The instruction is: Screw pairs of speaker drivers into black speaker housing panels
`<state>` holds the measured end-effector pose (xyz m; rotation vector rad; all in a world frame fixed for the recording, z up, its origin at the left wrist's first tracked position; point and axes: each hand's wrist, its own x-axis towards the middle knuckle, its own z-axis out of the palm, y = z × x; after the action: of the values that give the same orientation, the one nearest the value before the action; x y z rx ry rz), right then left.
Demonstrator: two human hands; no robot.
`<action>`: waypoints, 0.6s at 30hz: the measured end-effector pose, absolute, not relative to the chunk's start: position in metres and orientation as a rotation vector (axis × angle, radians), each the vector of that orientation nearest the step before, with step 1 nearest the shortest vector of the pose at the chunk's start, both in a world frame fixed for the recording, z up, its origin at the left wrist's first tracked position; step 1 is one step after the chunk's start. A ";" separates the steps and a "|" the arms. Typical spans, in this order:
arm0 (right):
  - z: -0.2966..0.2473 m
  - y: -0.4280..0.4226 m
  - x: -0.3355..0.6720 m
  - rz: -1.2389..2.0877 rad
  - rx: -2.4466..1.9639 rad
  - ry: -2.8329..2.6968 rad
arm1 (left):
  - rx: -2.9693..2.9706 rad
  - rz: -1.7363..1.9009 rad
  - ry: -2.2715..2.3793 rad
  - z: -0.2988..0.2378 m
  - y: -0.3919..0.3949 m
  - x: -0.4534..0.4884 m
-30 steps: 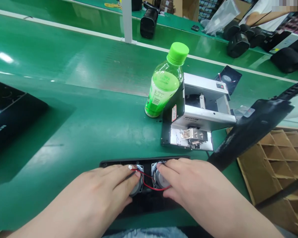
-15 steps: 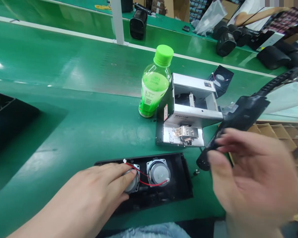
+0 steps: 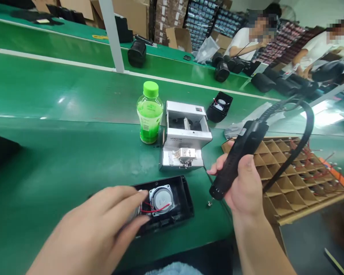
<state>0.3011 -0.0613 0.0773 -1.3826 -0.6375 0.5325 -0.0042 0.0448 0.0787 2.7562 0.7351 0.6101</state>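
Observation:
A black plastic speaker housing (image 3: 184, 204) lies on the green bench with round metal speaker drivers in it. One driver (image 3: 162, 200) shows fully, with red wires beside it. My left hand (image 3: 103, 219) is closed around the other driver, at the housing's left part, and covers most of it. To the right, my right hand (image 3: 245, 187) grips a black electric screwdriver (image 3: 238, 156), its bit tilted down toward the bench, apart from the housing. The screwdriver's thick cable (image 3: 308, 126) loops off to the right.
Behind the housing stand a silver screw feeder (image 3: 186, 135) and a green-capped bottle (image 3: 150, 114). A cardboard tray with dividers (image 3: 278, 173) is at right. Another small black housing (image 3: 219, 107) sits farther back. Co-workers (image 3: 243, 40) are across the line.
My right hand has closed around the screwdriver, which it was reaching toward before. My left hand stays at the left driver. The camera view has shifted, showing more of the right side.

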 end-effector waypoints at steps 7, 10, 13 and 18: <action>0.097 -0.072 0.289 0.691 -1.251 -0.605 | 3.079 0.181 0.521 0.081 0.033 0.057; 0.101 -0.080 0.290 0.704 -1.212 -0.607 | 3.107 0.217 0.406 0.076 0.040 0.052; 0.101 -0.084 0.291 0.756 -1.187 -0.602 | 3.120 0.252 0.382 0.075 0.043 0.049; 0.094 -0.086 0.296 0.862 -1.131 -0.684 | 3.120 0.307 0.346 0.083 0.045 0.056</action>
<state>0.2956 -0.0859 0.0940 -1.1314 -0.6843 0.8616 0.0556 0.0453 0.0828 3.1200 0.3461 0.3069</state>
